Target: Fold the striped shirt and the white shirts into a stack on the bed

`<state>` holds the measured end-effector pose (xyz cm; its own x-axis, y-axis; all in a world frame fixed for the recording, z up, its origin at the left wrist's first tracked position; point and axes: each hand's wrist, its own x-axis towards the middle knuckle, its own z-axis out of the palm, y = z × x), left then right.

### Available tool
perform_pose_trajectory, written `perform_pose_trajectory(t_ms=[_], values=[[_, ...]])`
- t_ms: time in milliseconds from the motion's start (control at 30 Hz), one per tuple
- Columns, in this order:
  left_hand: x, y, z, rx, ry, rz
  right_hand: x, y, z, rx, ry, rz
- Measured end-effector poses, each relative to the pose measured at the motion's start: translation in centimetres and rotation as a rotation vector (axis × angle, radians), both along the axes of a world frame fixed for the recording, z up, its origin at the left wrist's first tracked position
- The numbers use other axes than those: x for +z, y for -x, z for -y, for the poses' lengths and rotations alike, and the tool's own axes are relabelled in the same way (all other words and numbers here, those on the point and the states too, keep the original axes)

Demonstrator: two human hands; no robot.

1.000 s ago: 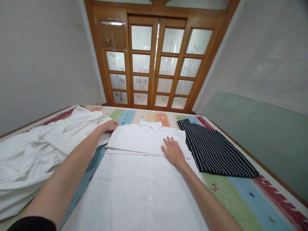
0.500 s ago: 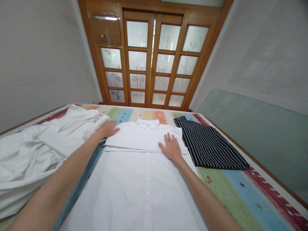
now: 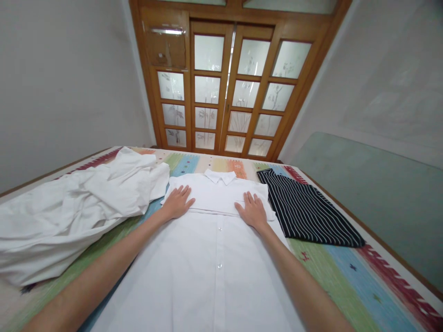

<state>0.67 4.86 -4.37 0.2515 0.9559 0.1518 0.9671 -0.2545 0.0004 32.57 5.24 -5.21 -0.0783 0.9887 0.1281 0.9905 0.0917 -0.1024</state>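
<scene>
A white button-up shirt lies spread in front of me, its collar at the far end and its sleeves folded across the chest. My left hand rests on the left side of the folded sleeves, fingers spread. Flat on the right side of that layer lies my right hand, its fingers also apart. Neither hand grips the cloth. The shirt's near end runs out of the bottom of the view.
Left of the shirt is a crumpled white garment. A folded black-and-white striped garment lies to the right. All rest on a colourful patterned bedspread. A pale green panel borders the right; wooden glazed doors stand beyond.
My left hand has moved right, from beside the crumpled garment onto the shirt's folded sleeves. My right hand stays on the shirt. The view has shifted slightly.
</scene>
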Motion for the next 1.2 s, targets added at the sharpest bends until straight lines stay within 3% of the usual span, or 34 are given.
perform_pose_trajectory(t_ms=[300, 667, 1000, 1200], values=[[-0.2, -0.1, 1.1, 0.169, -0.017, 0.044, -0.2, -0.3, 0.5, -0.024, -0.027, -0.027], [-0.1, 0.6, 2.8, -0.018, 0.008, -0.009, 0.3, -0.3, 1.3, -0.048, 0.007, -0.013], [-0.2, 0.6, 3.5, -0.076, -0.02, 0.044, 0.3, -0.1, 1.4, -0.062, 0.015, 0.008], [0.3, 0.4, 3.9, -0.096, -0.03, 0.107, 0.3, -0.7, 1.4, -0.039, -0.089, 0.017]])
